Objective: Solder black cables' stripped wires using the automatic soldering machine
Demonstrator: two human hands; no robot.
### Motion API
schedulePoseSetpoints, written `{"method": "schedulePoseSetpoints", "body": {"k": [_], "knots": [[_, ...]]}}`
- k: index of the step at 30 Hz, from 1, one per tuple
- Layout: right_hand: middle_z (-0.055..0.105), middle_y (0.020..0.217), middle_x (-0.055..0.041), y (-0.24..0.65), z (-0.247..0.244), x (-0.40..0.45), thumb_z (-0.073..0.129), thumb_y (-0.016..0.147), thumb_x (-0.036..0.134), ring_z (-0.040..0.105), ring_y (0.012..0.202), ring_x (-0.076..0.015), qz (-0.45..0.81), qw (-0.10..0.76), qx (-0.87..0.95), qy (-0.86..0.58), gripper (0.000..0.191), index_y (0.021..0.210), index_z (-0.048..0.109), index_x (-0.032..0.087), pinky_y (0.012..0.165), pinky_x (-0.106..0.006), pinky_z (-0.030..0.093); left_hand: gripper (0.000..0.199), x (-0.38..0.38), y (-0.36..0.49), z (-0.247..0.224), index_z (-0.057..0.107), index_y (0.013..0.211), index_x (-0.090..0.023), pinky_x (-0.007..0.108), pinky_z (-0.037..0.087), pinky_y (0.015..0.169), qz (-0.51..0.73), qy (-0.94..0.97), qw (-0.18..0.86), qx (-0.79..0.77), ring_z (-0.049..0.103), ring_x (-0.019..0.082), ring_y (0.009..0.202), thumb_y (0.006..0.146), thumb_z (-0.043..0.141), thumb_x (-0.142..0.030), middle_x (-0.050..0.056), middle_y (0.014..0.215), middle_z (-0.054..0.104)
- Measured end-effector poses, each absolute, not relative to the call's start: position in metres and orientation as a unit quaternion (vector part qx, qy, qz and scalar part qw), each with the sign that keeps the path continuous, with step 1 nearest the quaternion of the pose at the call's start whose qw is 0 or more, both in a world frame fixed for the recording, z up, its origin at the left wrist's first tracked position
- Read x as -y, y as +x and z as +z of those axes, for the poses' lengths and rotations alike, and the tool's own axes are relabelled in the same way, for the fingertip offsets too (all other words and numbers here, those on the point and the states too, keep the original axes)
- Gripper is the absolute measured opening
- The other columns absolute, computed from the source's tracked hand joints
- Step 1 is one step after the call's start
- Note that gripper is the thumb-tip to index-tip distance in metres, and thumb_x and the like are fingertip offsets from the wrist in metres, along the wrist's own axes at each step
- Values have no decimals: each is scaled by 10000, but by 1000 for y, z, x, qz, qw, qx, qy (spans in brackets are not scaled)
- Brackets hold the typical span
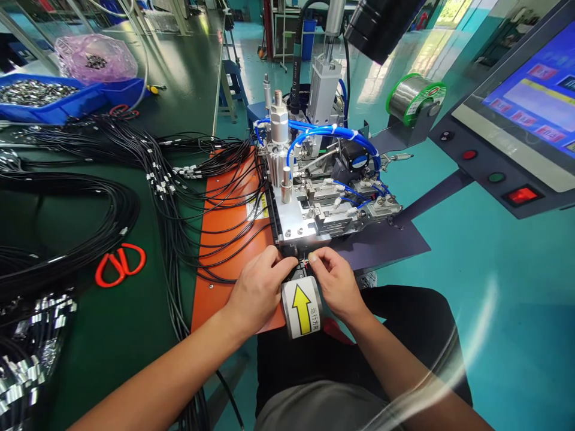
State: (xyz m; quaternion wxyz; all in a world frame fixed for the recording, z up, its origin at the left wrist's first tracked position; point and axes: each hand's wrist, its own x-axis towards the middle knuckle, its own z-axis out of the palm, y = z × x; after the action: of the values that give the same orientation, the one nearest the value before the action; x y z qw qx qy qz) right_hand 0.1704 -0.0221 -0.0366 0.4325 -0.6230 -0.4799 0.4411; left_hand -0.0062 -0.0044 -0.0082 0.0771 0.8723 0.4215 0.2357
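My left hand [258,287] and my right hand [336,281] meet at the front edge of a metal machine [294,218], fingertips pinched close together. Between them are small thin wire ends [304,263], with a bit of red showing; which hand grips them is too small to tell. Just below the fingertips is a rounded part with a yellow arrow label [302,307]. Black cables [224,239] run over an orange plate [215,305] on the left of the machine, close to my left hand.
Red-handled scissors [120,265] and black cable bundles [103,209] lie on the green table at left. Behind are blue trays of metal parts [40,96]. A solder spool [415,99] and a control panel [507,149] stand at right.
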Motion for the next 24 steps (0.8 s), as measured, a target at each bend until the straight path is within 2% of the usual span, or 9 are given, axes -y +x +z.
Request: {"method": "schedulePoseSetpoints", "body": {"k": [7,13,24], "knots": [[610,755,-2,171,-35,22,532,910,420,515,643,-145,426,425,490,-630,257,827,616,192,638,-264,431,253,5,-6,-9,664,1002,-190,267,382,619,220,875,73,-426,479,166,727,902,454,-92,26,814,457],[603,731,-1,169,-35,21,525,905,403,522,641,-147,416,428,493,-633,245,815,604,189,634,-258,428,201,4,-7,-11,670,994,-191,270,377,611,201,881,46,-426,466,167,721,931,481,-171,25,810,452],[605,730,-3,168,-40,21,537,893,422,514,650,-147,429,430,478,-635,264,803,608,185,611,-248,418,245,2,-9,-11,673,996,-220,257,371,589,165,892,30,-419,475,150,697,941,442,-159,28,848,490]]}}
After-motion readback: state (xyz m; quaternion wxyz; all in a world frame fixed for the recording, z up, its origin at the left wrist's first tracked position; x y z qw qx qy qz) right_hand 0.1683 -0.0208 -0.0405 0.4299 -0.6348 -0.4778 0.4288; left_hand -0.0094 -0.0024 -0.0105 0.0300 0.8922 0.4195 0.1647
